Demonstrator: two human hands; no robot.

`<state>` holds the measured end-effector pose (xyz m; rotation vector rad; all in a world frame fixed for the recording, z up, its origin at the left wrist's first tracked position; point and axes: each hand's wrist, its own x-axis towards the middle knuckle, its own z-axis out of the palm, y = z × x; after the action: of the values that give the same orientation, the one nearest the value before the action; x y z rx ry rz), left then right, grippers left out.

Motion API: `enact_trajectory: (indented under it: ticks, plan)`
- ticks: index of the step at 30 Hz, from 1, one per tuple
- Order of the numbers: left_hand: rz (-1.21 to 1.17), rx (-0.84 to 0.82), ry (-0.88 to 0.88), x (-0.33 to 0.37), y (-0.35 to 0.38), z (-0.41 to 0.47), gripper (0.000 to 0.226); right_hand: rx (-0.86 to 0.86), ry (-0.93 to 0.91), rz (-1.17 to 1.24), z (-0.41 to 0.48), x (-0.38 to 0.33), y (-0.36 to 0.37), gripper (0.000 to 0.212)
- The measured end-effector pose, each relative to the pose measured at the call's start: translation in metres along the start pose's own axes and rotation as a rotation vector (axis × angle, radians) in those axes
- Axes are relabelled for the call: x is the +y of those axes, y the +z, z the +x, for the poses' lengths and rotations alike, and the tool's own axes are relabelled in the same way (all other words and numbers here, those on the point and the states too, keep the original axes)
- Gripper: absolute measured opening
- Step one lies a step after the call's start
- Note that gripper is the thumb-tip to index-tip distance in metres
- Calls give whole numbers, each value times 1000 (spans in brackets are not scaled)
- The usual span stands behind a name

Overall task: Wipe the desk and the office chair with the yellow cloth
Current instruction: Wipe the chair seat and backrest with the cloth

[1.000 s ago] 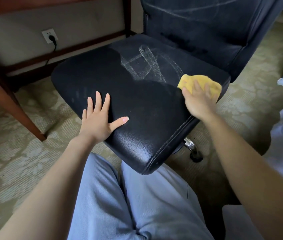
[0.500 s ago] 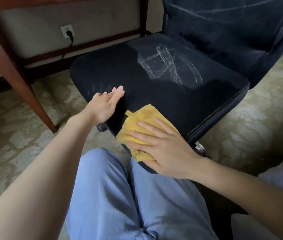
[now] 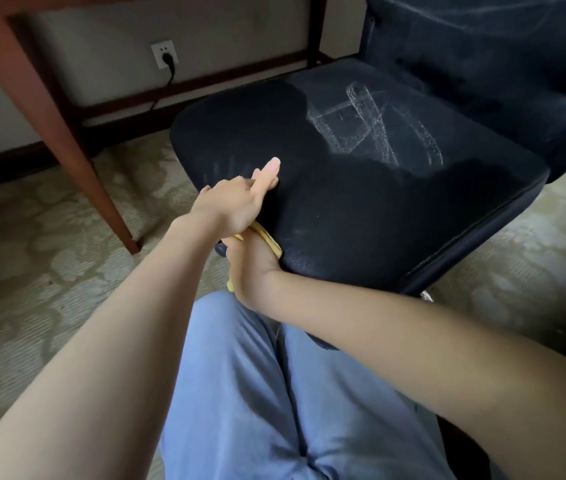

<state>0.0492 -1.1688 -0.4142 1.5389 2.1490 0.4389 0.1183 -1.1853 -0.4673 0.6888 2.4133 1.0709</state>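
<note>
The black office chair seat (image 3: 361, 209) fills the middle of the view, with pale wipe streaks (image 3: 375, 126) across its back half. My left hand (image 3: 236, 199) holds the seat's front-left edge, thumb lying on top. Just below it my right hand (image 3: 252, 268) holds the yellow cloth (image 3: 269, 241) against the side of that same edge. Only thin strips of the cloth show, and my right fingers are hidden under my left hand. The chair's backrest (image 3: 482, 46) stands at the upper right.
A wooden desk leg (image 3: 67, 140) slants down to the patterned carpet (image 3: 32, 271) on the left. Behind it a wall socket (image 3: 164, 54) holds a black plug. My knees in blue trousers (image 3: 257, 393) are right in front of the seat.
My right hand has slid the cloth left off the seat's front corner and down onto its side edge. My left hand stayed at that edge, now above my right hand.
</note>
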Motion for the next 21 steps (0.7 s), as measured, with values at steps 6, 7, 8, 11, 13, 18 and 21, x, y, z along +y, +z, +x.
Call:
enact_trajectory:
  ticks: [6,7,8,11,13,18,21]
  plan:
    - [-90,-61,-34,-6,5,-1,81,92,-265,-87,-61,1,21,59]
    - [-84,-63,-28,-7,7,-1,77,96,-335,-33,-76,6,27,50]
    - [-73,-67,-18,-9,10,-1,73,115,-383,41,-91,13,32,43]
    - [-61,-78,6,-14,17,-4,59,264,-389,217,-129,33,49,33]
    - [-87,-80,12,-14,21,-6,55,368,-340,268,-148,40,64,29]
    - [-87,-54,23,-13,28,-8,52,522,-150,529,-183,55,109,46]
    - [-70,-37,33,-14,30,-7,48,481,46,727,-190,68,125,45]
